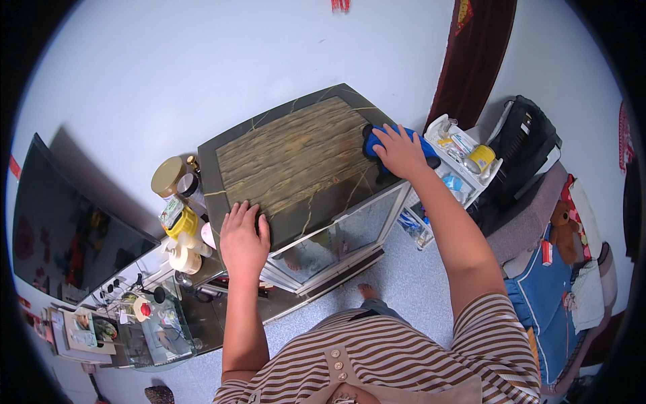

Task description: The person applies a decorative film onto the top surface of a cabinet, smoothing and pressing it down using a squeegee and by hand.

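A low cabinet stands before me, its dark stone-look top (289, 158) inlaid with a brown wood-grain panel. At the top's right end lies a blue cloth with black edges (379, 139), bunched at the corner. My right hand (402, 153) is pressed onto this cloth, its fingers bent over it; the palm hides part of the cloth. On the near left edge rests my left hand (244, 236), flat with the fingers spread and nothing in it. Glass doors (330, 246) in white frames form the cabinet's front.
Left of the cabinet are jars with a gold lid (168, 176), yellow and white containers, a television (67, 222) and a glass tank (165, 323). To the right stand a white shelf cart (471, 172) holding small items, a black case (525, 148) and a sofa with a blue cushion (542, 303).
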Action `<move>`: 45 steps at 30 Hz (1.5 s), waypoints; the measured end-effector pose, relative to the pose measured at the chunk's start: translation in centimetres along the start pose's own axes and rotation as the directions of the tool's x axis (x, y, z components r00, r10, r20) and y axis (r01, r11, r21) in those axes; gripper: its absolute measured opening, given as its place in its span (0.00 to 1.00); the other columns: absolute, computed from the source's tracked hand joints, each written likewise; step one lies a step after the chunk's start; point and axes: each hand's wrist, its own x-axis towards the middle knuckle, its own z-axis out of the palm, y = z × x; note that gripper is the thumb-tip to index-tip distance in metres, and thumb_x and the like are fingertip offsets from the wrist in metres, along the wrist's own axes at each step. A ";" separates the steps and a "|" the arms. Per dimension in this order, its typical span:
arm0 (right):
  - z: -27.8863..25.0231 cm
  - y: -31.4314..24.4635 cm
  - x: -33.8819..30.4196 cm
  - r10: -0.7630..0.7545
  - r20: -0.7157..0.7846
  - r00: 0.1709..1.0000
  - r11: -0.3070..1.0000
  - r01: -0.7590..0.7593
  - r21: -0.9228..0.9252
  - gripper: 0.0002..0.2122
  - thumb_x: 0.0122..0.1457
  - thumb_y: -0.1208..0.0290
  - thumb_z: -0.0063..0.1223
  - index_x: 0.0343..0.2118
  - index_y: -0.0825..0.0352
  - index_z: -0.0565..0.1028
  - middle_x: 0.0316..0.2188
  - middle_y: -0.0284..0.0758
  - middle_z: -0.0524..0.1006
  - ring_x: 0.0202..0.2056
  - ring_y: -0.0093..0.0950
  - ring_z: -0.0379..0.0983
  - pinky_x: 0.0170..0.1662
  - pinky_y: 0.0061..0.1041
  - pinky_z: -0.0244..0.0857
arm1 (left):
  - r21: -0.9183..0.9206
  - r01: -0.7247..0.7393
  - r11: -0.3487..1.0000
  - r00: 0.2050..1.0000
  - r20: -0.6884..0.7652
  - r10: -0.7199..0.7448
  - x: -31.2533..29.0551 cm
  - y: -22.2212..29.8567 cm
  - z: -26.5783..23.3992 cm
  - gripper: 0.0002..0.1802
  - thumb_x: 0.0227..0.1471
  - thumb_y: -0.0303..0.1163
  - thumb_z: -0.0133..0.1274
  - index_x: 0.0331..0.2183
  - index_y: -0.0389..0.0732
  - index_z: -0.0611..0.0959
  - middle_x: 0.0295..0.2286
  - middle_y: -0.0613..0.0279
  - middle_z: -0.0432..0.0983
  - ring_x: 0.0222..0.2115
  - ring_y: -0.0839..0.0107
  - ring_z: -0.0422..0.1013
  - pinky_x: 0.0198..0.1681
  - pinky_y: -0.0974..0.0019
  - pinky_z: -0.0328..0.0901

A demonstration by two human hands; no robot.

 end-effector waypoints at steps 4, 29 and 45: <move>-0.2 -0.9 -1.5 -0.029 -0.003 1.000 1.000 0.029 0.002 0.26 0.71 0.48 0.43 0.69 0.50 0.66 0.71 0.37 0.63 0.72 0.48 0.55 0.69 0.65 0.46 | 0.007 -0.016 1.000 1.000 0.002 0.016 -0.1 0.0 0.0 0.15 0.61 0.34 0.55 0.45 0.37 0.87 0.51 0.48 0.81 0.56 0.48 0.74 0.64 0.49 0.64; 6.7 -4.1 23.9 -0.079 0.138 0.987 0.997 0.075 0.032 0.27 0.71 0.45 0.37 0.71 0.46 0.63 0.74 0.34 0.59 0.74 0.47 0.48 0.72 0.65 0.38 | 0.016 0.134 0.991 0.990 0.048 -0.134 1.1 1.6 -0.9 0.13 0.56 0.30 0.57 0.43 0.38 0.88 0.48 0.50 0.82 0.55 0.51 0.75 0.64 0.47 0.64; 5.0 -19.0 17.4 -0.375 0.195 0.906 0.917 0.331 0.223 0.26 0.71 0.48 0.38 0.71 0.45 0.64 0.75 0.34 0.56 0.75 0.48 0.44 0.73 0.65 0.34 | 0.032 0.086 0.996 0.996 0.000 -0.086 0.9 1.7 -0.4 0.11 0.58 0.29 0.56 0.41 0.37 0.86 0.47 0.49 0.83 0.53 0.50 0.76 0.62 0.48 0.66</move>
